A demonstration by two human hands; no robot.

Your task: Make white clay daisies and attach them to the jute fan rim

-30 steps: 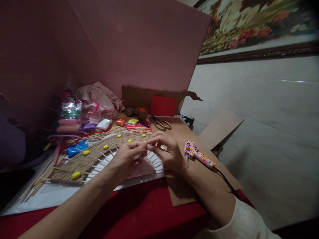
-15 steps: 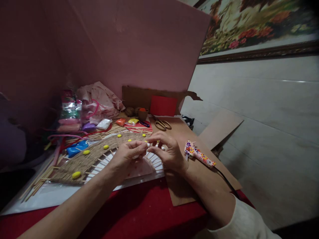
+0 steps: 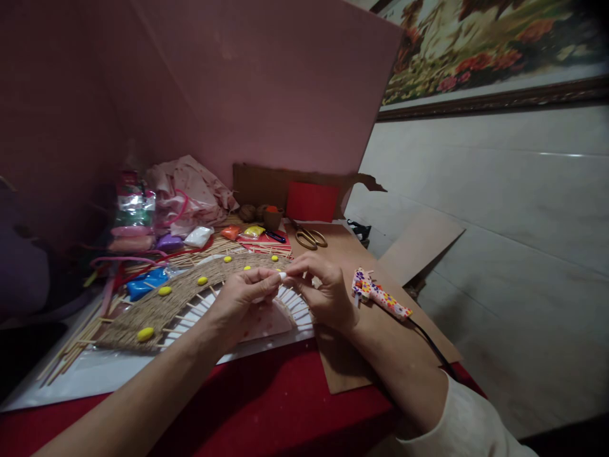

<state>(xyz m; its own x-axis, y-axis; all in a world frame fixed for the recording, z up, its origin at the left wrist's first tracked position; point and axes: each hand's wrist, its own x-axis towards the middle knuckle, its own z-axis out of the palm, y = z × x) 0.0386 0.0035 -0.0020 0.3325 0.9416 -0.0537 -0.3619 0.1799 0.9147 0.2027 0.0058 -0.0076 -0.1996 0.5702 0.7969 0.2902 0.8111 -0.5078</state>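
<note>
Over a fan-shaped craft, my left hand [image 3: 252,295] pinches a small white piece of clay [image 3: 282,276] between thumb and fingertips. My right hand [image 3: 326,295] meets it from the other side, its fingertips closed on the same piece. Below them lies the fan, with a wide band of brown twine [image 3: 183,292] woven over thin wooden sticks. Several yellow oval dots [image 3: 164,291] sit along this band. Pink cloth [image 3: 269,322] covers part of the fan's lower middle, and my hands hide some of it.
Right of my hands, a flower-patterned glue gun [image 3: 378,294] with a black cable rests on brown cardboard [image 3: 345,368]. Scissors [image 3: 310,238] lie behind. Packets of coloured clay, including a white packet [image 3: 198,237], and loose sticks [image 3: 78,343] lie at the back and left.
My right thumb and fingers have come together at the white piece, where they were spread slightly before. My left hand stays nearly in place.
</note>
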